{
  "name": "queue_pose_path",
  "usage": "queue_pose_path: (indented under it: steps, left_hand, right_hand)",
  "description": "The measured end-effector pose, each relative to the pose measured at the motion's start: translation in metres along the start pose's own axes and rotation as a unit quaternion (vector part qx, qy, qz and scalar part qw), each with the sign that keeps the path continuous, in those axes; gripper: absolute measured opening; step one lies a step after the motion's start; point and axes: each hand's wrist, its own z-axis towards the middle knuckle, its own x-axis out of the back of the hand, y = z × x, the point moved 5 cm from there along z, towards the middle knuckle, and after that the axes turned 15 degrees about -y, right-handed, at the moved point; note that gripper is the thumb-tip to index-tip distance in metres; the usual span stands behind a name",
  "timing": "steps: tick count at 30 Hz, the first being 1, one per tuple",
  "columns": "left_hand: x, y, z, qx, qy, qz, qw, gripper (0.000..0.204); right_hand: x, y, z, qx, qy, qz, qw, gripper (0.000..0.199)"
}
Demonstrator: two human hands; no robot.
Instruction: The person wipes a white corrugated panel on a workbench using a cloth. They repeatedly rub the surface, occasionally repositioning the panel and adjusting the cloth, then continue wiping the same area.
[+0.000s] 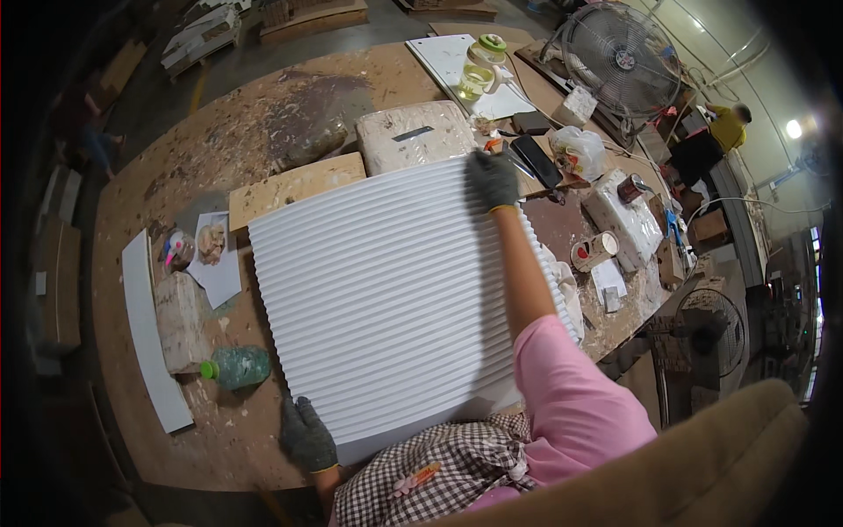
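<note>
One head-worn fisheye view looks steeply down, close over the workbench (263,132), edges bending outward

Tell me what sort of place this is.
Probably a woodworking or panel-finishing workshop. A worn, paint-spattered workbench holds a white ribbed panel, gripped by gloved hands, left hand and right hand. A big metal fan stands by, with boards stacked on the floor.

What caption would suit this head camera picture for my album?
Gloved left hand and right hand grip opposite edges of a white ribbed panel on a cluttered workbench.
</note>
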Motion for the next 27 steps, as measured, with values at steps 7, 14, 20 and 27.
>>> queue_pose_path:
  steps: [7, 14, 20, 27]
  left_hand:
    - [-0.007, -0.011, 0.000, -0.027, 0.057, 0.038, 0.997, 0.043]
    - [-0.001, -0.010, -0.001, 0.011, 0.004, -0.007, 1.000, 0.051]
    - [0.004, -0.018, -0.011, 0.048, 0.023, 0.095, 0.994, 0.051]
    - [-0.004, -0.012, -0.004, -0.030, 0.065, 0.034, 0.997, 0.049]
  right_hand:
    - [0.101, 0.121, -0.045, -0.222, -0.007, -0.194, 0.956, 0.039]
    - [0.120, 0.135, -0.114, -0.103, -0.144, -0.070, 0.982, 0.049]
    - [0.090, 0.133, -0.223, -0.199, -0.308, 0.210, 0.906, 0.043]
    - [0.136, 0.174, -0.206, -0.058, -0.327, -0.015, 0.943, 0.019]
